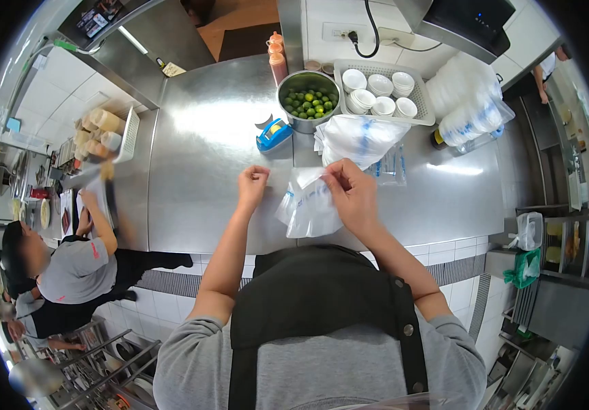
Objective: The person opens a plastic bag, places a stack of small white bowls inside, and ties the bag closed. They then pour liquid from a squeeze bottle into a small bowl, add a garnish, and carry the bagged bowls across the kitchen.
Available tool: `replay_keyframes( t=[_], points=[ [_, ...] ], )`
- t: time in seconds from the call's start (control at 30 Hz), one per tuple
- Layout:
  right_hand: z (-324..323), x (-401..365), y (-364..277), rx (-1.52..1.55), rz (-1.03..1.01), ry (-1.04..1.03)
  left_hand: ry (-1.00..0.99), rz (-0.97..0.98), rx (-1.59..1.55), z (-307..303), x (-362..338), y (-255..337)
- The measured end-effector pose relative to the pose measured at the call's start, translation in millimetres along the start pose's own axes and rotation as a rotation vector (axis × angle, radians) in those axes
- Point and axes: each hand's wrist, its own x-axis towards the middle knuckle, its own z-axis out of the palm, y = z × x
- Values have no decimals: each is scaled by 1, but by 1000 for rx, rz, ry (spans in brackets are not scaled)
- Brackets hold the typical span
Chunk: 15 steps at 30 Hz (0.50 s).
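Observation:
A clear plastic bag with blue print hangs from my right hand, whose thumb and fingers are pinched on its upper edge. My left hand is raised to the left of the bag, apart from it, with fingertips pressed together; anything between them is too small to make out. Beyond the hands, a blue tape dispenser stands on the steel counter. A pile of plastic bags lies just past my right hand, with flat printed packets beside it.
Behind the dispenser are a steel pot of limes and sauce bottles. A white basket holds several small bowls, beside wrapped stacks of plastic containers. To the left, a co-worker works at another counter.

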Motion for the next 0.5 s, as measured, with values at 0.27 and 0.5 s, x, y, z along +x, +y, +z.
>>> replay_keyframes(
  t=[0.27, 0.5],
  points=[
    [-2, -1, 19, -161, -58, -27, -149, 583, -96, 14, -75, 163],
    [-26, 9, -8, -240, -284, 128, -363, 315, -300, 25, -74, 152]
  ],
)
